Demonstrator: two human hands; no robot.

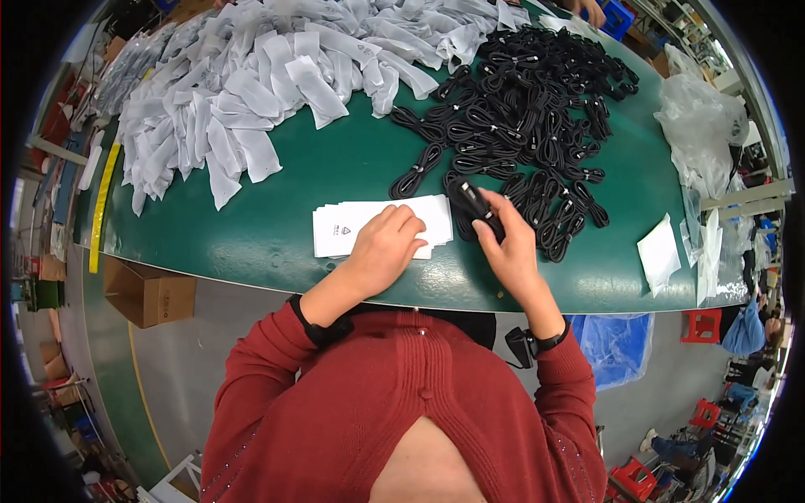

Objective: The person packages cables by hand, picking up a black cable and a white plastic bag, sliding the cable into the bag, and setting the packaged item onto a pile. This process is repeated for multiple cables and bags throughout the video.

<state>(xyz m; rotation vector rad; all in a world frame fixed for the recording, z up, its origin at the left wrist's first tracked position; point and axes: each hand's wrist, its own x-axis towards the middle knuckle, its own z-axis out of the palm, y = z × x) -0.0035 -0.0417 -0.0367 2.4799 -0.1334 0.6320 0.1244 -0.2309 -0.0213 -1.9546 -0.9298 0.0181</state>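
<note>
Broadly, the green tabletop (210,243) carries a pile of white pouches (251,96), a heap of tied black cables (537,109) and, near its front edge, a flat pouch stack (342,220). The left hand (386,247) rests curled on the stack; whether it pinches one, I cannot tell. The right hand (510,251) grasps a coiled cable (471,201) at the stack's right end; gripping across the tie should keep its loops compact.

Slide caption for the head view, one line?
Left hand on a flat white stack, right hand holding coiled black cable, over a green table.
</note>
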